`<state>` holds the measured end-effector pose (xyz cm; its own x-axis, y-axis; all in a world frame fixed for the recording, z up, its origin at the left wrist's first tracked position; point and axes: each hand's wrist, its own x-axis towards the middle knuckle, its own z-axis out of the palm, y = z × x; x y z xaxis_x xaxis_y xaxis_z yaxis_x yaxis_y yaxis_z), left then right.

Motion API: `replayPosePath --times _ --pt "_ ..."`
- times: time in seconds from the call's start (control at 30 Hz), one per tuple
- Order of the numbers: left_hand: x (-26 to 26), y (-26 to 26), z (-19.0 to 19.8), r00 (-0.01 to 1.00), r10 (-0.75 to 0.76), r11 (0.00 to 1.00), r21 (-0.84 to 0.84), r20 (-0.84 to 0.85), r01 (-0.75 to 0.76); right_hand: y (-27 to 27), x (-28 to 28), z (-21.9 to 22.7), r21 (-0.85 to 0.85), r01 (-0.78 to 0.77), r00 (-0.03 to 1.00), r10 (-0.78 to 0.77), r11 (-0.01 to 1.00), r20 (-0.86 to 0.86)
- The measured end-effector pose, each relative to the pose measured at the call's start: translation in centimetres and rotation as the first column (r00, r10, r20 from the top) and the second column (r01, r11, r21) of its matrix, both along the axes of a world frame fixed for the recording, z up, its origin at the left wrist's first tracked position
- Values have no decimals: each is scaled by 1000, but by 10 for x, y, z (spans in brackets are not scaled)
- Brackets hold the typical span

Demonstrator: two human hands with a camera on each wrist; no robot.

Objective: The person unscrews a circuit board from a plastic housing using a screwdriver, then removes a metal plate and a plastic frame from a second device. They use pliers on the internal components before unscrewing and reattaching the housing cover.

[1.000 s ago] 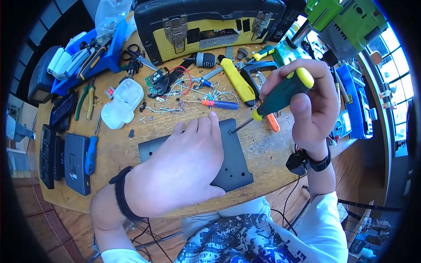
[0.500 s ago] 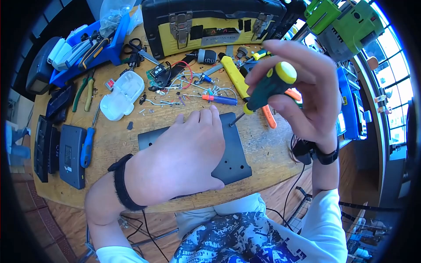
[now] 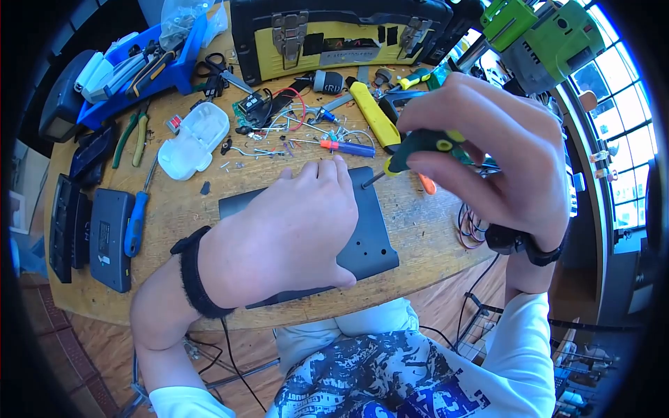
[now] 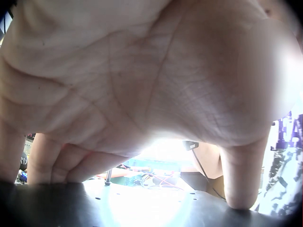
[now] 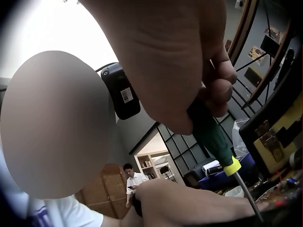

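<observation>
A dark flat panel (image 3: 373, 237) with small round holes lies near the table's front edge. My left hand (image 3: 279, 233) presses on it, palm arched above, with fingertips and thumb touching the surface in the left wrist view. Above the panel's far right corner, my right hand (image 3: 505, 157) grips a screwdriver (image 5: 213, 137) by its dark green handle with yellow ends. Its metal shaft (image 3: 373, 180) slants down to the panel near that corner, tip at a hole. In the head view, the curled fingers cover much of the handle.
Behind the panel lie loose wires (image 3: 306, 129), a small orange-and-purple screwdriver (image 3: 348, 148) and a yellow utility knife (image 3: 373, 115). A black-and-yellow toolbox (image 3: 341, 45) stands at the back. At left are a white case (image 3: 194, 143), pliers (image 3: 139, 139) and a blue-handled screwdriver (image 3: 136, 223).
My right hand has rolled over the screwdriver handle and shifted right, hiding its yellow end. The shaft tip stays at the panel's corner. My left hand keeps its place on the panel.
</observation>
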<state>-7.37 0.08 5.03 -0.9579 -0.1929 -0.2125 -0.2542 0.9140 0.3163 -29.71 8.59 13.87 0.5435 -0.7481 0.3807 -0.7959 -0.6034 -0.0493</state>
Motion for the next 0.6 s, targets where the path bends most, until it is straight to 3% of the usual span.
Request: replayPosePath --times 0.1,0.17,0.2,0.3,0.37,0.47,0.6 --pt "1 -1 -5 1000 -5 1000 -8 -21 5 -5 -3 -3 -32 15 1000 -15 999 -10" --pt "1 0 -6 1000 -6 1000 -13 -28 6 -13 -9 -6 -55 -150 987 145 987 -73" --pt "1 0 -6 999 -7 1000 -21 -33 7 -13 -8 -5 -53 -151 986 146 987 -75" --pt "-2 -1 -3 1000 2 1000 -6 11 -2 -13 1 3 36 -164 983 166 986 -72" --pt "1 0 -6 1000 -9 1000 -29 -23 8 -8 13 5 10 40 968 -36 999 -247" --pt "2 -2 -8 998 -29 998 -50 -58 26 -7 21 5 26 75 961 -66 997 -270" --pt "4 0 -10 996 -36 999 -41 -77 33 -7 27 4 54 32 994 -26 998 -104"
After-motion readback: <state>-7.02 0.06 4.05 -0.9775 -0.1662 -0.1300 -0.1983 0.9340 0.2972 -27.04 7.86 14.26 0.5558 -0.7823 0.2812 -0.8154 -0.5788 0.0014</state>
